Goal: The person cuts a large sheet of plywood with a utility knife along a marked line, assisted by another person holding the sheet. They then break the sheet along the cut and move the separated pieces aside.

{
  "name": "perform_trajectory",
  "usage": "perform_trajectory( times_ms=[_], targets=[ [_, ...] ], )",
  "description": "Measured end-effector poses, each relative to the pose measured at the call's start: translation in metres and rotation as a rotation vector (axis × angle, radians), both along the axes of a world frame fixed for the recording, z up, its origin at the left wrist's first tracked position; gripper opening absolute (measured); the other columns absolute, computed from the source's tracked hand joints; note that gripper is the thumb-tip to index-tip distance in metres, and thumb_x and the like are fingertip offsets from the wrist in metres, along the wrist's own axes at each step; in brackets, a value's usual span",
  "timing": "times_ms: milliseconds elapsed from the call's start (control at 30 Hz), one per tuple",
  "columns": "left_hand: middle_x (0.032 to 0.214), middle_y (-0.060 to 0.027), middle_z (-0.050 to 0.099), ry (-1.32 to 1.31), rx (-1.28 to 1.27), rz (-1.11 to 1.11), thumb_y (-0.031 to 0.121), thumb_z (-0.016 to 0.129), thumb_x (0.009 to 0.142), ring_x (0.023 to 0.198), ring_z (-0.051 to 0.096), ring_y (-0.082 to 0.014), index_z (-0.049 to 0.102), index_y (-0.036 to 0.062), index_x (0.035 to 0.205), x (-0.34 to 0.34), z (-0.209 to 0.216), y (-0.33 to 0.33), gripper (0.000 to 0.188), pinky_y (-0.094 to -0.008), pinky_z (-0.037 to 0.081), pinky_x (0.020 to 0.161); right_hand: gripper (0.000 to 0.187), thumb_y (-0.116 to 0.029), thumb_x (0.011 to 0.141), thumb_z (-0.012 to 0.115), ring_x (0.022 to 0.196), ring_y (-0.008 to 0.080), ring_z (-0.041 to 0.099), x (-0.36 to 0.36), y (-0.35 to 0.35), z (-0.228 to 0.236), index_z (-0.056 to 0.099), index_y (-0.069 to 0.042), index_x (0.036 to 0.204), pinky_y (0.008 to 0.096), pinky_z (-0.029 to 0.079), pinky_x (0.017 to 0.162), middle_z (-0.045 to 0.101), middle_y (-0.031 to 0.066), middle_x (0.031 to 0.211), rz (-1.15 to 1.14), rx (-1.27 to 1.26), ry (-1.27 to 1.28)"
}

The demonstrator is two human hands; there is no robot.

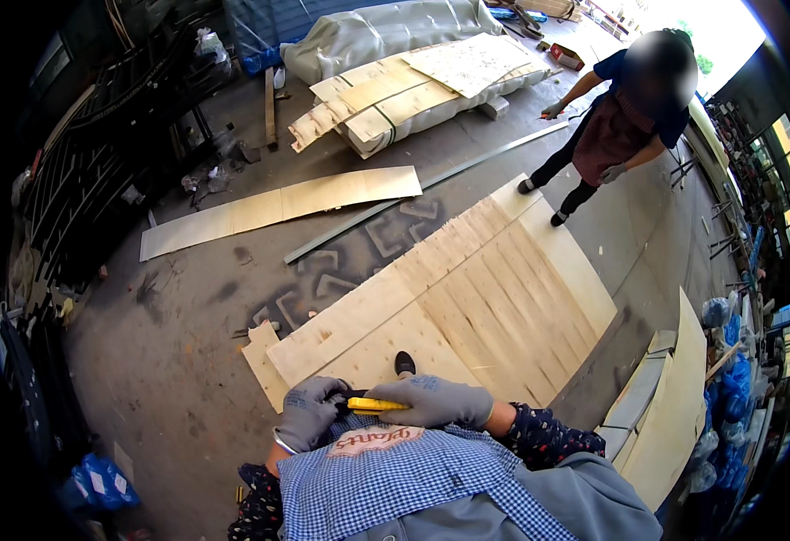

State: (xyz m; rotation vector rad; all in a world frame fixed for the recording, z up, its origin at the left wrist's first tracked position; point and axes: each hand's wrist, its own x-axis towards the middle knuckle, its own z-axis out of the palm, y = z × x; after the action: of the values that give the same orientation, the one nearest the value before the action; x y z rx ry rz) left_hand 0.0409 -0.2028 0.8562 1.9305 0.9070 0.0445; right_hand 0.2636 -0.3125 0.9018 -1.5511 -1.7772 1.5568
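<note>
Both hands, in grey work gloves, meet in front of my chequered blue apron (pixel 368 500). Closed in my right hand (pixel 440 402) is a slim yellow tool with a dark stripe, which looks like a utility knife (pixel 377 405). My left hand (pixel 309 415) is curled beside its left end, fingers closed around something dark that I cannot make out. Beneath lie large plywood sheets (pixel 494 288) on the floor, partly overlapping. My dark shoe (pixel 404 363) rests on the near sheet.
A co-worker (pixel 629 117) stands at the far edge of the sheets, in gloves and a red apron. A long metal strip (pixel 431 185) and a narrow plywood strip (pixel 278 209) lie beyond. A plywood stack (pixel 413 95) stands behind; more boards (pixel 665 406) lean at right.
</note>
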Motion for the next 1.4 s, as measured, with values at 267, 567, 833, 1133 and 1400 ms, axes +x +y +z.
perform_trajectory(
  times_ms=[267,567,833,1133,1400],
  targets=[
    [0.084,-0.0112,0.067,-0.093,0.251,0.106,0.01,0.072,0.071,0.08,0.064,-0.0276,0.066,0.0054,0.092,0.025,0.001,-0.002,0.022,-0.0359,0.05,0.073,0.037,-0.027,0.091,0.052,0.084,0.0324,0.064,0.016,0.021,0.027,0.054,-0.003,0.118,0.0393,0.049,0.076,0.065,0.0171,0.094,0.411,0.157,-0.371],
    [0.089,-0.0104,0.066,-0.011,0.313,0.247,0.016,0.07,0.073,0.082,0.062,-0.0286,0.065,0.0107,0.099,0.035,-0.003,-0.024,0.027,-0.0385,0.049,0.072,0.035,-0.026,0.086,0.06,0.08,0.0297,0.065,-0.013,0.059,0.007,0.054,0.002,0.106,0.0421,0.052,0.061,0.061,0.0157,0.091,0.368,0.297,-0.335],
    [0.096,-0.0118,0.067,0.036,-0.277,0.347,0.009,0.07,0.079,0.085,0.065,-0.0207,0.064,0.0025,0.108,-0.004,0.001,-0.043,0.031,-0.0313,0.052,0.076,0.027,-0.03,0.088,0.059,0.074,0.0383,0.061,0.041,0.067,-0.068,0.054,-0.005,0.097,0.0454,0.049,0.066,0.061,0.0187,0.083,0.156,0.16,-0.064],
    [0.087,-0.0115,0.069,0.073,-0.441,0.91,0.02,0.068,0.084,0.077,0.067,-0.0202,0.066,0.0019,0.105,-0.066,-0.176,-0.026,0.028,-0.0322,0.052,0.069,0.022,-0.024,0.088,0.055,0.081,0.0325,0.062,-0.032,0.098,-0.183,0.052,-0.004,0.097,0.0428,0.05,0.07,0.061,0.0158,0.084,0.282,0.073,-0.242],
    [0.088,-0.0166,0.067,0.097,-0.387,0.871,0.024,0.062,0.085,0.081,0.066,-0.0311,0.064,0.0044,0.101,-0.033,-0.405,-0.028,0.026,-0.0388,0.052,0.072,0.048,-0.03,0.083,0.063,0.103,0.0352,0.058,-0.048,0.156,-0.445,0.049,-0.006,0.122,0.0446,0.046,0.088,0.058,0.0184,0.113,0.267,-0.115,-0.511]
  ],
)
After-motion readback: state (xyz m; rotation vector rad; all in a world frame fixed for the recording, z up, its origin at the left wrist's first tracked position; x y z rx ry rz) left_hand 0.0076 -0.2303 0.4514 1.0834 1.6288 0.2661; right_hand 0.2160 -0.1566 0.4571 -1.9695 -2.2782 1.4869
